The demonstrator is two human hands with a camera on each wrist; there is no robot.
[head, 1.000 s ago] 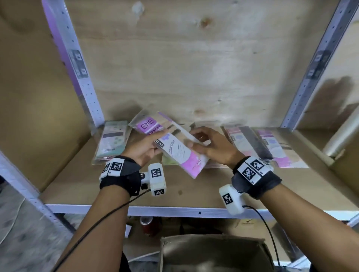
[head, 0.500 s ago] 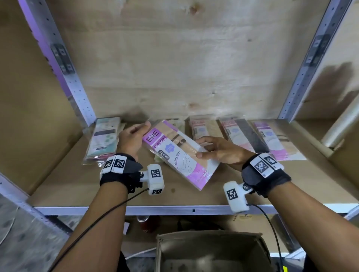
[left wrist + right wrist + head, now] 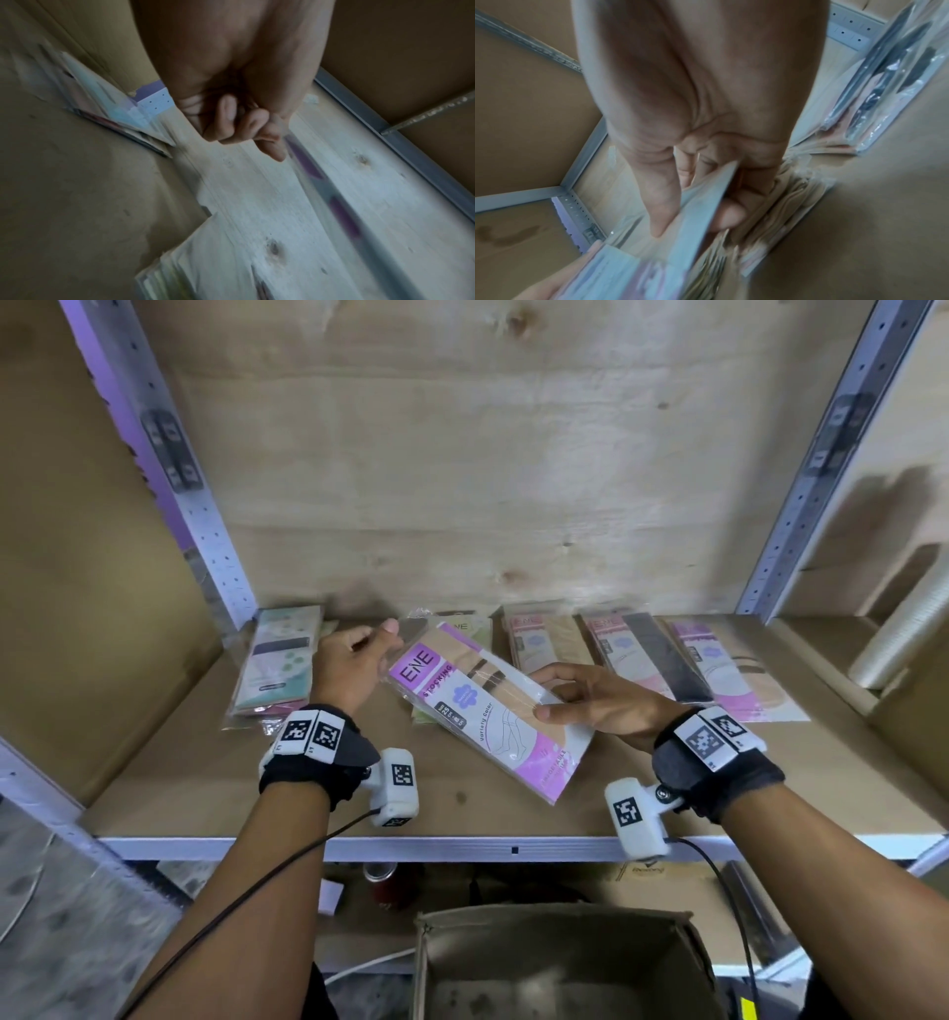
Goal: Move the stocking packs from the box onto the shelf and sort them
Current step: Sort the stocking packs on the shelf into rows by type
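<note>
A: Nearest, what's there?
B: The open cardboard box [image 3: 565, 963], below the shelf [image 3: 513, 849] edge.
A: And the hands?
B: The right hand [image 3: 595, 703] pinches the ENE stocking pack [image 3: 488, 716] at its right edge, thumb on top, fingers beneath, tilted above the shelf board. The left hand [image 3: 354, 667], which half a second ago gripped the pack's top corner, is now curled just beside it; whether it still touches, I cannot tell.
A: Behind?
B: The other packs along the back wall lie as before: the mint pack [image 3: 280, 660], the beige pack [image 3: 539, 642], the black pack [image 3: 649, 654].
</note>
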